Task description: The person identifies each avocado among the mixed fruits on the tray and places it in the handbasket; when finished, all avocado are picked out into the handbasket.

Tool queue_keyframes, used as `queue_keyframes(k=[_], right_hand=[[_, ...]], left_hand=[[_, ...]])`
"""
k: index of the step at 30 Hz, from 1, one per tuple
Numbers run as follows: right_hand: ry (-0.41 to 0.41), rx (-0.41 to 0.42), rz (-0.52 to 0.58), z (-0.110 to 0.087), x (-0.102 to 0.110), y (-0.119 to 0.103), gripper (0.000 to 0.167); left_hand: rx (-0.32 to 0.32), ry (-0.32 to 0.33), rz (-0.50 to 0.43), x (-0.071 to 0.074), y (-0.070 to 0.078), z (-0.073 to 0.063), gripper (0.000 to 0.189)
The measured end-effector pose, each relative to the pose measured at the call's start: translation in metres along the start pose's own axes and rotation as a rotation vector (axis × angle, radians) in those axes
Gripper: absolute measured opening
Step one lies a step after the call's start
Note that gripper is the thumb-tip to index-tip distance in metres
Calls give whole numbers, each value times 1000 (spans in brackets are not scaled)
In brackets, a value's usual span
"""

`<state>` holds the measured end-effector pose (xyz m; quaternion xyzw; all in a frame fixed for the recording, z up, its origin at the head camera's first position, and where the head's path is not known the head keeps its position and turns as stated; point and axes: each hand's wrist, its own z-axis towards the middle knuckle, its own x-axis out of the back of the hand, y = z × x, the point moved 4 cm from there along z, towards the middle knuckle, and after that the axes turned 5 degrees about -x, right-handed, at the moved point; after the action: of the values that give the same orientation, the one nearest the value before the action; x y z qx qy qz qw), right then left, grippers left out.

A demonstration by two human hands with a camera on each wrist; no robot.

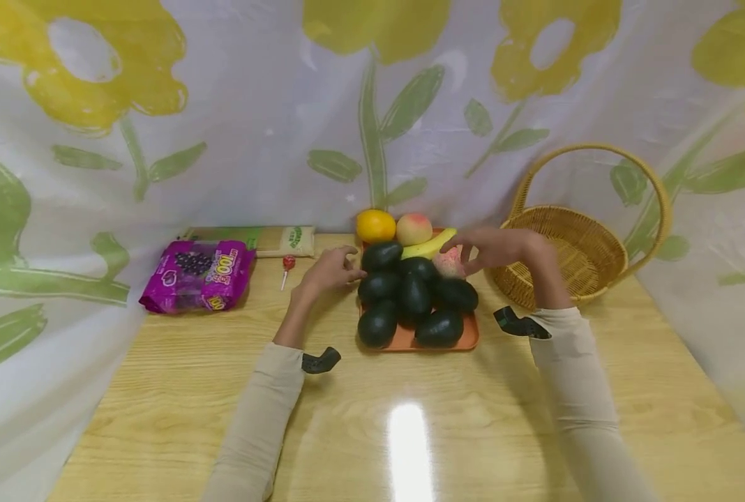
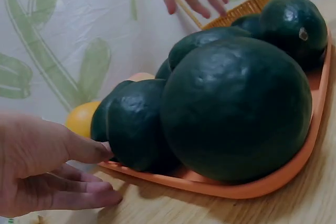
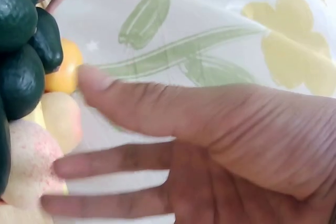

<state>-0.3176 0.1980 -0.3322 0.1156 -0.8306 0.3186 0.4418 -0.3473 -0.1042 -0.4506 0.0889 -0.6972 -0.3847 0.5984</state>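
An orange tray [image 1: 404,341] holds several dark green avocados [image 1: 414,296], heaped over most of it. Behind them lie a yellow banana [image 1: 431,245], an orange [image 1: 375,226] and a pale peach [image 1: 414,229]; a speckled pink peach [image 1: 449,263] sits at the right. My left hand [image 1: 333,270] is at the tray's left side, its thumb by an avocado [image 2: 137,124]; contact is unclear. At the right, my right hand [image 1: 497,248] hovers by the speckled peach [image 3: 32,163] with fingers spread, apparently holding nothing.
A wicker basket [image 1: 617,268] with a tall handle stands right of the tray. On the left lie a purple snack bag [image 1: 198,275], a long flat packet [image 1: 284,240] and a red lollipop [image 1: 289,263]. A flower-printed curtain [image 1: 247,139] hangs behind the table.
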Motion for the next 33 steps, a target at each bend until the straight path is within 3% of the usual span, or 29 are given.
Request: queue_keyframes(k=[4,7,13,16,22,26,30,33], right_hand=[[-115,-23,13,8,-8,-1,55],[-163,-90,33,15,-12,-1,58],[-211,-315,-13,29,-8,-6,66],[-230,-372,-37,34,-5,-10,66],[-193,-355,-92,41,-13,-19,53],[-156,-340,-115,45,-21,-22,49],[-175,-309,-186,52,-26,-18,23],[-223,-264,-262,56,-28,-15,37]], left_hand=[[11,-23,-44,-6,-2,4,54],[3,-50,-84,-11,-3,8,49],[35,-65,-214,-13,-10,16,51],[46,-87,-244,-14,-10,19,47],[7,-116,-242,-20,-10,23,41],[31,-128,-242,-20,-12,21,40],[48,-126,-238,-20,-16,21,37],[46,-123,-281,-23,-18,23,38]])
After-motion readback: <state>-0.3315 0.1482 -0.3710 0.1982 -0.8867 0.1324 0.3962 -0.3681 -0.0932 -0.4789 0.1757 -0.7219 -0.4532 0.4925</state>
